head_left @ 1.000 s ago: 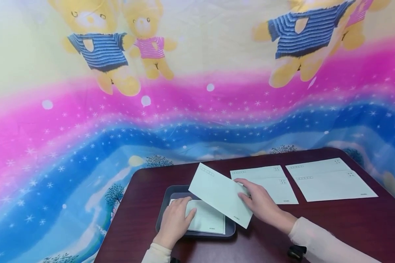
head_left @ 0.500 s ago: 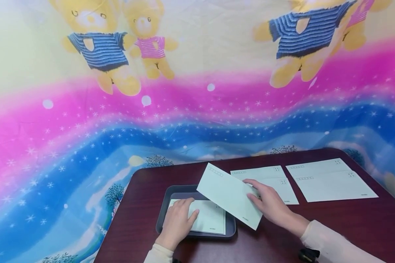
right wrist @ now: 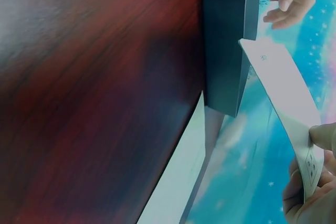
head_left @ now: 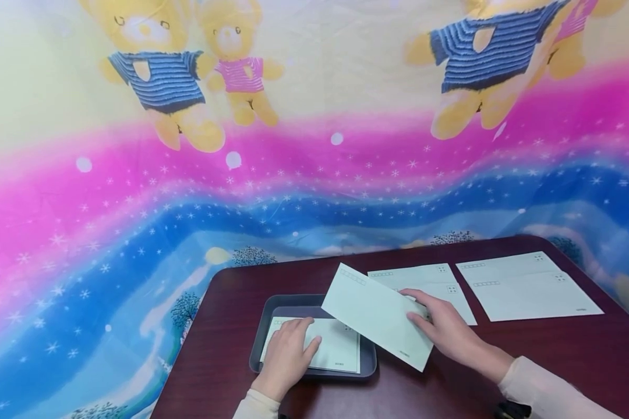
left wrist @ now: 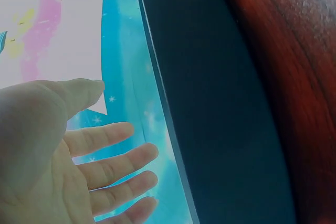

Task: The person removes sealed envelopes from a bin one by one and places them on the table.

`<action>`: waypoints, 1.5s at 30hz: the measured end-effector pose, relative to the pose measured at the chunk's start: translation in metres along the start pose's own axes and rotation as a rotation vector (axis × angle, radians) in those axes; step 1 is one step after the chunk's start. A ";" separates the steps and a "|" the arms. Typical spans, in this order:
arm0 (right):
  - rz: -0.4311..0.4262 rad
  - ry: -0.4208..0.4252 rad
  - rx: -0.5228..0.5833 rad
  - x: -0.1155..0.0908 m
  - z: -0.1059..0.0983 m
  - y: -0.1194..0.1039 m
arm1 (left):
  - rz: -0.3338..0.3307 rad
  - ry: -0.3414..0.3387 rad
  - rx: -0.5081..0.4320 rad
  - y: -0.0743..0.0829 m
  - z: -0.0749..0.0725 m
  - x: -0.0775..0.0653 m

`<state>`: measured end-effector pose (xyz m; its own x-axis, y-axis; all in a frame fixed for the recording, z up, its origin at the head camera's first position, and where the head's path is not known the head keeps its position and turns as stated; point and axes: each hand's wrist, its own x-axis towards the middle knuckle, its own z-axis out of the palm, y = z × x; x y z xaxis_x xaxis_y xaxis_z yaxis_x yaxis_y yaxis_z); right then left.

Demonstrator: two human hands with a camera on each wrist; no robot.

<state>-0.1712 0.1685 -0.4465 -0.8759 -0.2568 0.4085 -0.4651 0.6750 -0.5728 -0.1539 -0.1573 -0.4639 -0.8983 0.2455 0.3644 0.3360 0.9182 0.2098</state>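
Note:
My right hand point(head_left: 448, 329) pinches a pale envelope point(head_left: 374, 314) by its right end, thumb on top. The envelope is tilted, and its lower left overlaps the dark grey tray point(head_left: 368, 366) in the head view. In the right wrist view the held envelope point(right wrist: 286, 85) bows slightly, with thumb and fingers on either side of its end. My left hand point(head_left: 288, 352) hovers over the tray's left part with its fingers loosely extended, holding nothing. Beneath it another envelope point(head_left: 335, 349) lies in the tray. The left wrist view shows the palm and spread fingers of my left hand point(left wrist: 105, 161) beside the tray wall point(left wrist: 210, 98).
Overlapping envelopes point(head_left: 456, 302) lie behind my right hand, partly hidden by it. Further right lie two more overlapping envelopes point(head_left: 534, 299). All rest on a dark reddish table point(head_left: 220, 337), backed by a patterned cloth point(head_left: 314, 192) with teddy bears.
My right hand has moved to the right and slightly down with the envelope, uncovering more of the one in the tray. My left hand has shifted slightly right.

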 end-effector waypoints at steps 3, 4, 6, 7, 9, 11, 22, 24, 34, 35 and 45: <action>0.004 -0.008 -0.001 -0.004 -0.003 0.004 | 0.000 -0.007 0.003 0.002 0.001 0.000; 0.007 -0.010 0.000 -0.005 -0.004 0.006 | 0.001 -0.008 0.005 0.002 0.001 0.000; 0.008 -0.008 -0.004 -0.007 -0.005 0.008 | 0.004 -0.013 0.010 0.003 0.001 0.001; 0.008 -0.008 -0.004 -0.009 -0.006 0.009 | 0.007 -0.014 0.010 0.004 0.002 0.001; 0.006 -0.004 -0.011 -0.011 -0.008 0.011 | 0.013 -0.017 0.012 0.005 0.002 0.001; 0.002 0.005 -0.023 -0.013 -0.010 0.012 | 0.016 -0.018 0.012 0.006 0.002 0.002; -0.012 0.027 -0.072 -0.025 -0.021 0.023 | 0.028 -0.042 0.002 0.012 0.003 0.002; -0.012 0.028 -0.078 -0.026 -0.023 0.025 | 0.029 -0.042 0.003 0.012 0.004 0.002; 0.012 0.029 -0.093 -0.037 -0.035 0.033 | 0.052 -0.037 -0.006 0.015 0.006 0.003; 0.011 0.034 -0.095 -0.038 -0.036 0.034 | 0.053 -0.037 -0.004 0.016 0.006 0.004; 0.007 0.048 -0.126 -0.044 -0.044 0.040 | 0.063 -0.033 -0.002 0.023 0.005 0.005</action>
<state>-0.1451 0.2373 -0.4561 -0.8703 -0.2207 0.4402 -0.4368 0.7588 -0.4831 -0.1520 -0.1336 -0.4624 -0.8840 0.3129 0.3473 0.3928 0.8999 0.1893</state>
